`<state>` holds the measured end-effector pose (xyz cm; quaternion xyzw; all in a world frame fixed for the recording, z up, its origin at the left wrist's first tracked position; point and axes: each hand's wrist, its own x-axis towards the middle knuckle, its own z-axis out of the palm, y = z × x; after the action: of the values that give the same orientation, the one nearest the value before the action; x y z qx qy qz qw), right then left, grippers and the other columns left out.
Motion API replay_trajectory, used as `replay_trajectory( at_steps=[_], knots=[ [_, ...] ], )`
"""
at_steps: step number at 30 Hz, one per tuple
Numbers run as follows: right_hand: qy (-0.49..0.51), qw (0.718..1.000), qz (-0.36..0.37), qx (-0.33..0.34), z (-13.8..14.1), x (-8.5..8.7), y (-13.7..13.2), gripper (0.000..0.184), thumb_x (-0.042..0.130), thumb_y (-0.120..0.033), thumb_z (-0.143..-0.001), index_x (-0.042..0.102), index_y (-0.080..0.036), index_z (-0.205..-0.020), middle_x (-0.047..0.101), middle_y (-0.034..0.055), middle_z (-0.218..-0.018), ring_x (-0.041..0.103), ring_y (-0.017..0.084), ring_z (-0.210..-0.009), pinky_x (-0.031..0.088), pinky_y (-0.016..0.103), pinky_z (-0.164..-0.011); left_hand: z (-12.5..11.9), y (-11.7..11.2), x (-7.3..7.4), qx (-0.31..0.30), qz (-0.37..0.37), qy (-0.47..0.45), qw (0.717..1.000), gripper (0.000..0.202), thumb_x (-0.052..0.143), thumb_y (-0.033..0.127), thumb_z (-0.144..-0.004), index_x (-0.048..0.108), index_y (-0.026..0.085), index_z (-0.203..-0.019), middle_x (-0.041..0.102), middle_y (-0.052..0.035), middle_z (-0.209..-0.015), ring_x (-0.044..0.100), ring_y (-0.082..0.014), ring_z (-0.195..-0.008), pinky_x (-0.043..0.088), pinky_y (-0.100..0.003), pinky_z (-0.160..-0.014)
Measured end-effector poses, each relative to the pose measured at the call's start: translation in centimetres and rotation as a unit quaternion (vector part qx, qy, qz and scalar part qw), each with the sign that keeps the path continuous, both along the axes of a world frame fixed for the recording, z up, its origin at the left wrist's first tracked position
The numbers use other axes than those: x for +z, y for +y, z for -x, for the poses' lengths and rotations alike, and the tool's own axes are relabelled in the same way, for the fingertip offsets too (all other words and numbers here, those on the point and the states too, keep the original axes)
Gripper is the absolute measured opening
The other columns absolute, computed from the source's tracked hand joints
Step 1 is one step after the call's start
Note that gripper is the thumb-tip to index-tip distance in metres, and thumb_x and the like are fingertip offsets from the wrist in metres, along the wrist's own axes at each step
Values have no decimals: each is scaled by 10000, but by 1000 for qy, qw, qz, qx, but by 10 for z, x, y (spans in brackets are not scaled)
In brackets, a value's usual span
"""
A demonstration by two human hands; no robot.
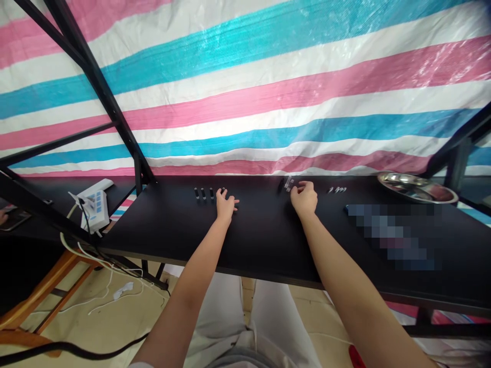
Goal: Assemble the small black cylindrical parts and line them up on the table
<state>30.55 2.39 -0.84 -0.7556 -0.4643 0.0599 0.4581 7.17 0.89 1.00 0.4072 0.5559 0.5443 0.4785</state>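
Observation:
On the black table top (pixel 264 230), my left hand (pixel 225 205) is at the right end of a row of small black cylinders (pixel 203 193). The dark top of one more cylinder (pixel 223 189) shows between its fingertips, the rest of it hidden by the fingers. My right hand (pixel 306 200) is curled near the table's back edge, its fingertips partly hidden. Just left of it lie small clear pieces (pixel 289 184) and a small black piece (pixel 282 184). What these fingers hold, if anything, cannot be seen.
Several small shiny pieces (pixel 337 189) lie to the right, before a round metal tray (pixel 418 188). A pixelated object (pixel 389 237) is nearer the front. At left are a white power strip (pixel 95 210), black frame bars (pixel 111 107) and cables. A striped sheet (pixel 268 102) hangs behind.

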Motion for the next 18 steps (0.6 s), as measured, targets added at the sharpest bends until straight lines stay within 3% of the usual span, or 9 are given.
replay_trajectory(
  at_steps=[4, 9, 13, 18],
  knots=[
    [-2, 996, -89, 19, 12, 11, -13, 238, 412, -287, -788, 484, -167, -981, 617, 68, -791, 578, 187, -727, 439, 319, -722, -1, -1, -1, 5, -13, 6, 1000, 490, 509, 162, -825, 314, 165, -1275, 470, -185, -1317, 660, -102, -605, 342, -134, -331],
    [-13, 975, -170, 143, 42, 19, -37, 249, 389, -350, -833, 497, -170, -967, 597, 60, -780, 553, 149, -657, 451, 276, -669, -2, -4, -3, -17, -36, 28, 999, 260, 558, 257, -825, 481, 93, -1011, 680, -124, -886, 598, -80, -465, 284, -134, -342],
    [-33, 955, -143, 259, 62, 15, -44, 279, 411, -387, -838, 519, -174, -982, 596, 48, -761, 545, 145, -637, 443, 271, -647, -6, -7, -2, -68, -25, 59, 996, 221, 538, 304, -840, 546, 98, -919, 650, -41, -673, 534, -56, -399, 279, -139, -354],
    [-38, 925, -36, 377, 67, 3, -39, 336, 357, -447, -875, 540, -191, -995, 616, 29, -743, 572, 153, -668, 440, 282, -674, -10, -13, 3, -137, -23, 36, 990, 184, 535, 258, -843, 598, 100, -914, 656, -47, -723, 521, -40, -416, 306, -148, -374]
  ],
)
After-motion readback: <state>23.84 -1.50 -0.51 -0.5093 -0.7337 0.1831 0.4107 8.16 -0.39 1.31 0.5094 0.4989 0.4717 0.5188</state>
